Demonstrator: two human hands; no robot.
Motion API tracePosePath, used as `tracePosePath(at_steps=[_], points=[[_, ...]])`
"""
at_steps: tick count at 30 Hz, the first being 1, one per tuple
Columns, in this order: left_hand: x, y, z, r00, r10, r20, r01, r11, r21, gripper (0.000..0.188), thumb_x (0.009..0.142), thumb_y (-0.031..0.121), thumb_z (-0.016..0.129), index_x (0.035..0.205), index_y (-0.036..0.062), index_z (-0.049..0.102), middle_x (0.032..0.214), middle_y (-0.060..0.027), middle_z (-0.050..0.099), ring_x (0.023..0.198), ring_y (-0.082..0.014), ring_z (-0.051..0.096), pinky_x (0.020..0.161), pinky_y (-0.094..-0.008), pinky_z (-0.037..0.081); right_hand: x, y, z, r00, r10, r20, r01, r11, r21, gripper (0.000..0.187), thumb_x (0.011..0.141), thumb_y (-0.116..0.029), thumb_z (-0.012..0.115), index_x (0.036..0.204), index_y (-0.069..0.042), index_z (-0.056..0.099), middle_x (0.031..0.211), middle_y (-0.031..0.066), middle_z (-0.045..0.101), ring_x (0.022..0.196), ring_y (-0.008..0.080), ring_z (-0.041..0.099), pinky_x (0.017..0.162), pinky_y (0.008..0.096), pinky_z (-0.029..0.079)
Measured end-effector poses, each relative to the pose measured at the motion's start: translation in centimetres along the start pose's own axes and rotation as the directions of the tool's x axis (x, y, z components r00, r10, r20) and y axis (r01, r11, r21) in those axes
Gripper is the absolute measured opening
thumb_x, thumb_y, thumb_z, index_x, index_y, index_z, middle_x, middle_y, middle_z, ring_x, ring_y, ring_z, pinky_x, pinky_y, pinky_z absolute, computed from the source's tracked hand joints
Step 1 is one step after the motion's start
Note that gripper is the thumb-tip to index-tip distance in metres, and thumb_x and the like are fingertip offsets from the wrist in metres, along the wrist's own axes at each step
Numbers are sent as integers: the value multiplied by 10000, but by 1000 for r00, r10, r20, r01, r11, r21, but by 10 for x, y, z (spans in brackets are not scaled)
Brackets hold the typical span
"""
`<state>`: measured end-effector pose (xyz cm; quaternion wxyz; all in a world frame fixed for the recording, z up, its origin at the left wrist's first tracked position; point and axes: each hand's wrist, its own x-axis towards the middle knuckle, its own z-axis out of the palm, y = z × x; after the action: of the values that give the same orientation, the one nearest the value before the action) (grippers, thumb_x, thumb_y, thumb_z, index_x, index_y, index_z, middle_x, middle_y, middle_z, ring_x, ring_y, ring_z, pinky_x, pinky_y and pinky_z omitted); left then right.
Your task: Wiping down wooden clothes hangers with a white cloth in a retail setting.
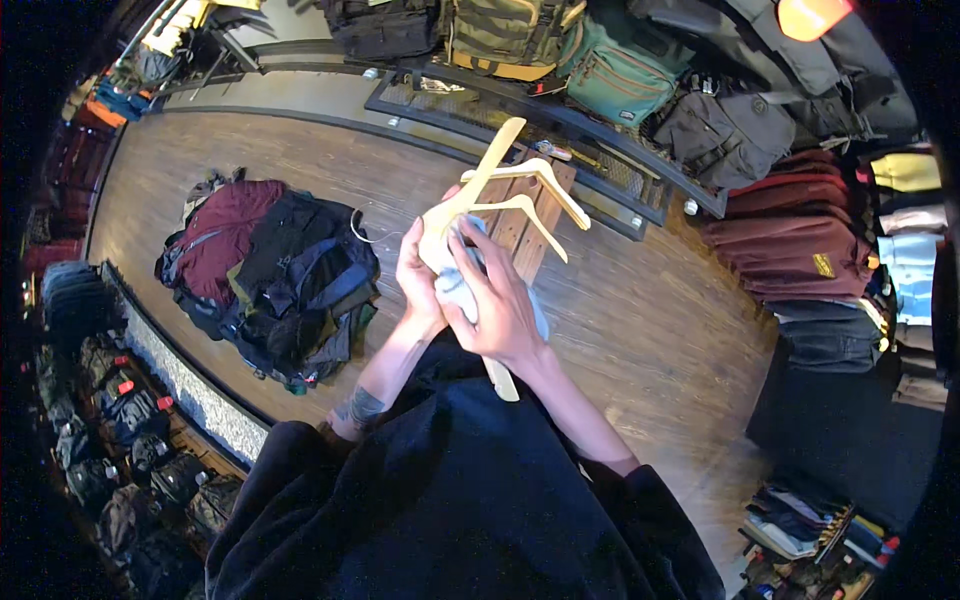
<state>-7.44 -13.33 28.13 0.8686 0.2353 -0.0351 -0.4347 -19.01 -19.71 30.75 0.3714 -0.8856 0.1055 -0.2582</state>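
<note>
The forearms are angled inward toward each other, and the hands are brought close together in front of the torso. The left hand is cupped, its palm turned toward the right hand, which is held with its back facing up, fingers lightly bent and directed forward and leftward, thumb spread apart. The left forearm is marked by a dark tattoo toward the elbow; the right forearm is bared too.

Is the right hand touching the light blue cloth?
Touching: in the head view, the right hand is cupped over the light blue cloth, with no gap.
</note>
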Motion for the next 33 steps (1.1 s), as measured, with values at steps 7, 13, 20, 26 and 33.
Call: tracePosePath(at_steps=[7,13,20,26,33], points=[[19,20,-8,1000,-20,23,24,989,-146,684,959,435,488,1449,-32,397,946,-101,573,841,-198,532,812,-334,439,-24,-5,-3,992,-31,126,29,999,12,693,710,-172,707,1373,-30,564,1504,70,486,943,318,546,892,369,485],[30,33,-21,998,47,-45,-54,982,-183,667,959,448,429,1419,-35,416,860,-72,511,785,-193,467,774,-334,390,-59,-7,-11,986,16,165,-27,997,67,680,670,-159,722,1341,-102,623,1463,-4,542,860,267,540,818,323,504],[-8,3,24,967,-56,-247,61,998,10,635,989,409,391,1453,-23,430,1135,-134,630,987,-208,598,875,-318,478,7,11,6,999,4,49,-10,992,125,680,691,-153,716,1346,-24,590,1456,107,536,1053,365,608,881,385,497],[5,35,-19,994,50,-95,-57,996,-74,636,967,422,429,1461,23,418,851,-56,529,772,-180,500,764,-325,444,-18,-7,6,979,24,204,-78,963,259,601,682,-121,740,1269,-24,650,1422,83,576,1132,272,620,973,377,473],[4,57,-47,973,192,-131,-212,965,-155,400,950,409,460,1204,116,556,852,-71,498,781,-204,488,749,-388,399,-51,-4,-9,927,-15,375,-72,974,216,607,679,-114,744,1274,-35,653,1421,68,577,1200,241,606,1000,375,464]])
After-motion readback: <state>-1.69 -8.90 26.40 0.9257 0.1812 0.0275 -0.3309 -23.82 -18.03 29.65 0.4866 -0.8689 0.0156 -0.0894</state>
